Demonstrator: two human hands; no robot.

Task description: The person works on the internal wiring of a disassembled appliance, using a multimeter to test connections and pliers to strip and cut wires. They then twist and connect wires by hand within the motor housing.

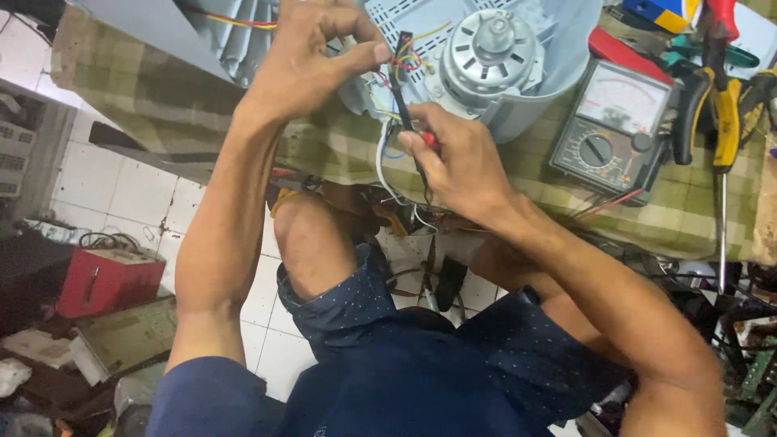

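Two hands are right in among the wiring, and this is fiddly stuff. Nearest to the body, the right hand [457, 166] is closed around a thin black tool with a red grip [413, 137], wrist bent back, forearm running down to the lower right. The tool's tip points up toward the bundle of coloured wires [405, 61] just above that hand. A slip there could nick the insulation or jab the other hand's thumb, since the two sit so close. Just above, the left hand [312, 57] pinches the wires between thumb and fingers, elbow dropped low, forearm nearly upright. Pull too hard and a wire could tear free from the motor [490, 53], which sits right of the left hand in its grey plastic housing [558, 57]. Farther right of both hands rests a meter with a dial [611, 121], beside yellow-handled pliers [724, 113] on the checked cloth [162, 97].
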